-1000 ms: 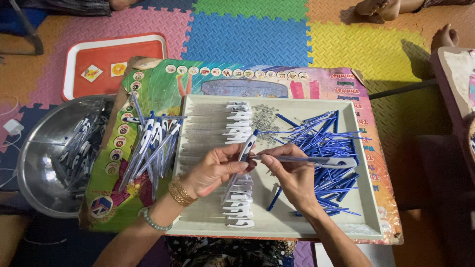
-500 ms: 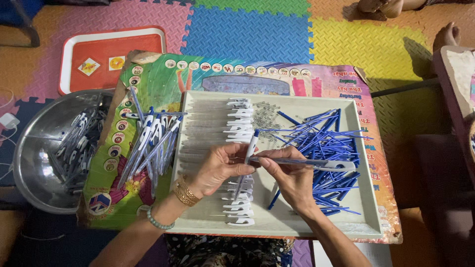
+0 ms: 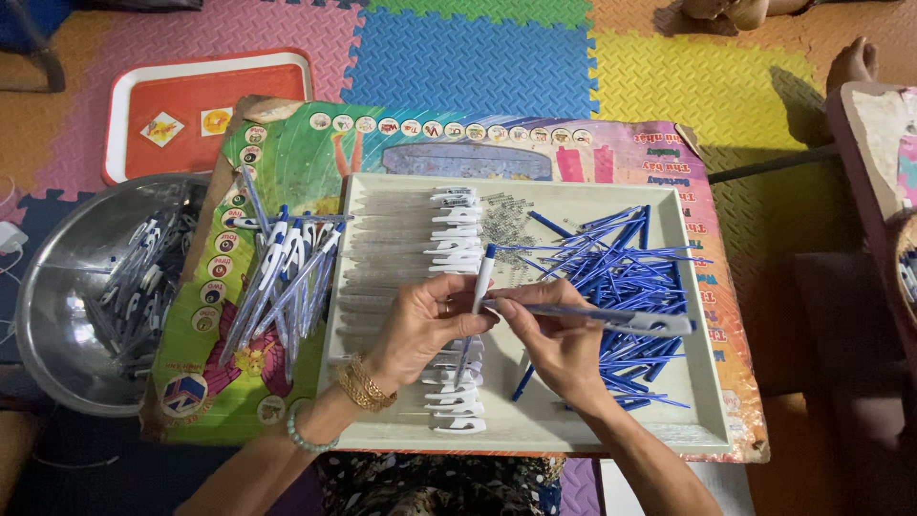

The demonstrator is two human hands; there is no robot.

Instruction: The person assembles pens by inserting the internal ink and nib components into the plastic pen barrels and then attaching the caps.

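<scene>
My left hand (image 3: 425, 320) pinches a white pen top (image 3: 484, 277) with a blue tip, held upright over the cream tray (image 3: 705, 420). My right hand (image 3: 562, 349) grips a clear pen barrel (image 3: 611, 317) lying sideways, its left end meeting the piece in my left hand. Behind my hands runs a column of white pen clips (image 3: 456, 229), with more white clips (image 3: 457, 406) near the front edge. A heap of blue refills (image 3: 621, 268) fills the tray's right half, and clear barrels (image 3: 382, 239) lie in rows on its left.
A pile of assembled white and blue pens (image 3: 282, 277) rests on the colourful poster board (image 3: 382, 143) left of the tray. A metal bowl (image 3: 57, 277) with more pens stands at far left. A red tray (image 3: 205, 100) lies behind. Small springs (image 3: 503, 225) are scattered mid-tray.
The hands have stayed over the tray's middle. The white pen top in my left hand has tilted more upright against the barrel's end. The view has shifted slightly.
</scene>
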